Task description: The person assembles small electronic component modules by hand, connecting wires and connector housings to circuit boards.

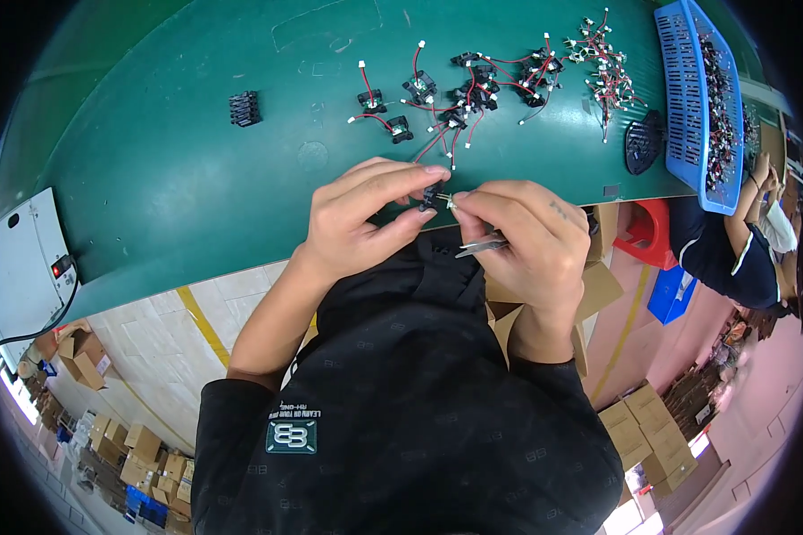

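Above the near edge of the green table, my left hand (359, 217) pinches a small black plastic part (431, 193) between thumb and fingertips. Thumb and forefinger of my right hand (531, 234) close on a small whitish piece with thin wires or leads (451, 202), which reaches to the black part; whether the two are joined I cannot tell. A pair of metal tweezers (482, 245) is tucked in the same right hand, tips pointing left. Beyond my hands lie several black parts with red and black wires and white connectors (475, 94).
On the green table (196, 178) sit a row of black parts (244, 108), a heap of wired connectors (608, 76) and a dark oval piece (644, 143). A blue basket (684, 98) of small parts stands at the right, near another person (727, 254). A white panel (28, 267) is at left.
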`<state>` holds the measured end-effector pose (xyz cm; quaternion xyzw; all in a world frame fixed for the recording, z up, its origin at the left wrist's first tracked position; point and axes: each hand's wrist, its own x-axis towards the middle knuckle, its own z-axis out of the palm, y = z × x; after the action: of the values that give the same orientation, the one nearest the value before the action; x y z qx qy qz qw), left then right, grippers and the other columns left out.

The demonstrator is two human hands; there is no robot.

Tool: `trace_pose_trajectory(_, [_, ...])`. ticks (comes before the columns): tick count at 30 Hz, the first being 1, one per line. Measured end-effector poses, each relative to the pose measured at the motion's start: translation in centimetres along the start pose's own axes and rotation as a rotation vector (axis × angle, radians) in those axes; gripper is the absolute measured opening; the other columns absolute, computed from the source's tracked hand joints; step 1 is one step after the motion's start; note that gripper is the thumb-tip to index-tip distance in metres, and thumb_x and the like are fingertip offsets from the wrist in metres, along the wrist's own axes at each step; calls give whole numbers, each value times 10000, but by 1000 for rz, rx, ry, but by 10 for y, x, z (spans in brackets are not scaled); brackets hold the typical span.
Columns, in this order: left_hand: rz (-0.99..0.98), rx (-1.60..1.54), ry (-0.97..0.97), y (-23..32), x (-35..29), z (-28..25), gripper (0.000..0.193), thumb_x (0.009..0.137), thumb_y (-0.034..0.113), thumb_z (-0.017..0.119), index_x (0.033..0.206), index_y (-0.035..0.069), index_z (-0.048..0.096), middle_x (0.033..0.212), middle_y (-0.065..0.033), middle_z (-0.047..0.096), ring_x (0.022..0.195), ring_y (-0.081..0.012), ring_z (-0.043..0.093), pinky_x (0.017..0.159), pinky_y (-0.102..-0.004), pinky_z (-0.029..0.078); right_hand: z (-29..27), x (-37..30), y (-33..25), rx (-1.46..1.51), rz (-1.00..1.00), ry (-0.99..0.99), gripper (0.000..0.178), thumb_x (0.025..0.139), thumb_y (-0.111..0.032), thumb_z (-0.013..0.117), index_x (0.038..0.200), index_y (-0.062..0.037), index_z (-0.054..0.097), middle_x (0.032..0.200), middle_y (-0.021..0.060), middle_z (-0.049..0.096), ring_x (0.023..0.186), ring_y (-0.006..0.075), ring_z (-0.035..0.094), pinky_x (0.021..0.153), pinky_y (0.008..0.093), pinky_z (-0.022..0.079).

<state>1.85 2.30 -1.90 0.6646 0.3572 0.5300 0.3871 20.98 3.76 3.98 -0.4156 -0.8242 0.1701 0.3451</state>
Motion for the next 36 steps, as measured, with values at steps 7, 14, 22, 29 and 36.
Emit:
trace_pose_trajectory(7, [27,14,-12,-2,-2,-1,395,707,-57,708,1096,-8,658,1031,-128,698,837,-229,684,716,-320,536,-1,0,-4,-32,12,-56,245,604,-47,754,827,-99,666,783,0,636,650,167,638,526,290,501])
trace_pose_trajectory(14, [63,107,-23,-3,-2,1,394,704,-27,737,1091,-11,663,1010,-150,697,804,-241,679,729,-332,533,1,-2,-2,-66,-26,-76,272,603,-40,734,860,-94,661,818,5,630,657,166,636,527,294,499])
trace_pose_trajectory(22, [28,139,-92,-3,-4,0,378,713,-45,725,1086,-40,661,1018,-164,702,841,-268,693,755,-340,541,5,-6,3,-65,-33,-113,243,630,-30,725,858,-85,662,843,5,635,658,169,636,522,294,503])
trace_pose_trajectory(29, [-282,-147,0,-1,-7,3,367,772,-86,686,1130,-36,624,1090,-149,674,909,-166,649,779,-293,540,16,1,-1,-2,17,5,233,617,27,721,824,-69,678,819,24,665,677,182,653,571,283,523])
trace_pose_trajectory(36, [-330,-603,122,-7,-9,-3,354,807,-176,581,1130,-43,524,1180,-175,573,986,-168,619,816,-278,527,11,1,4,52,-29,186,280,705,15,746,968,-69,703,853,53,659,607,125,606,518,234,480])
